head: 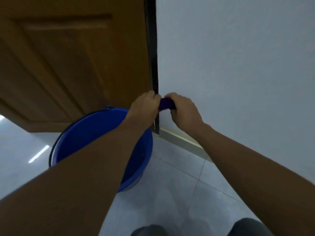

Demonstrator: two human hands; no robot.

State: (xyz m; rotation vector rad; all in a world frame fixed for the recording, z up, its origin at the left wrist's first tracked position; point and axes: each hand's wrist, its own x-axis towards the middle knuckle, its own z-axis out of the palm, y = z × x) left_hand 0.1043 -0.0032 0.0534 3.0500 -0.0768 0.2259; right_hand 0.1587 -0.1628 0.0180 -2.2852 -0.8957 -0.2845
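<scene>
Two hands clench the purple cloth [166,103], left hand [144,106] and right hand [183,109] gripping opposite ends of its left-right length, blue bucket [95,133] waiting near-left.

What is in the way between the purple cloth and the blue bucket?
Nothing visible. The left hand and right hand grip the purple cloth up beside the far rim of the blue bucket. The bucket is open on top; only the left forearm crosses over it.
</scene>
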